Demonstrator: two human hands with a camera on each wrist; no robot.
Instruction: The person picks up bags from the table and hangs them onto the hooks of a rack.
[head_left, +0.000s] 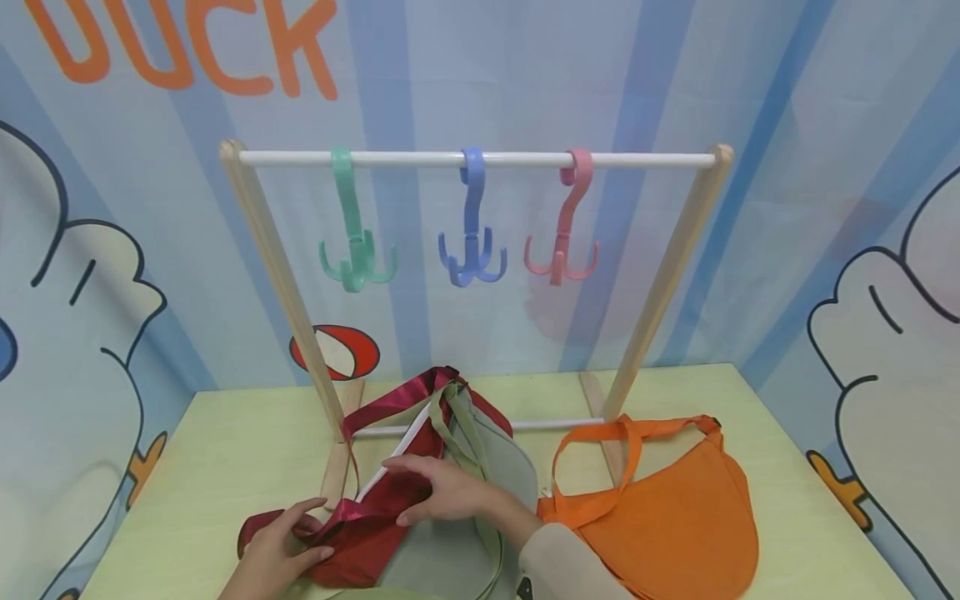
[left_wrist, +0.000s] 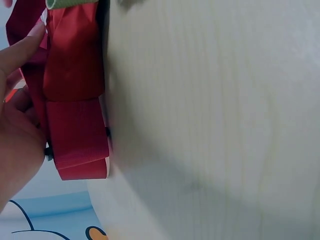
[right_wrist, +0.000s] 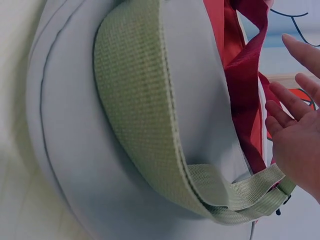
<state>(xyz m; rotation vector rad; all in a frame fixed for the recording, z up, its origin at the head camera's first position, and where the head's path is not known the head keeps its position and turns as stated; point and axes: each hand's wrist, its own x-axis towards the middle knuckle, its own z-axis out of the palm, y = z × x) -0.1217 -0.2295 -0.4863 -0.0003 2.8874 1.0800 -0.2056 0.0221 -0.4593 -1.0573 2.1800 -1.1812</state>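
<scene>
A shiny red bag (head_left: 358, 550) lies on the table, partly against a grey-green bag (head_left: 435, 558). My left hand (head_left: 273, 554) holds the red bag at its left part, thumb on the near side and fingers over the top edge; in the left wrist view some fingers (left_wrist: 22, 52) pass behind the red strap (left_wrist: 36, 85). Over the red bag's opening hovers my right hand (head_left: 450, 492), its fingers loosely spread and holding nothing. The right wrist view has this hand (right_wrist: 300, 120) beside the red strap (right_wrist: 245, 80), apart from the green webbing strap (right_wrist: 140, 105).
An orange bag (head_left: 675, 525) lies at the right of the table (head_left: 187, 492). Behind stands a wooden rack with a white bar (head_left: 408, 158). From it hang a green hook (head_left: 348, 208), a blue hook (head_left: 472, 217) and a pink hook (head_left: 570, 208).
</scene>
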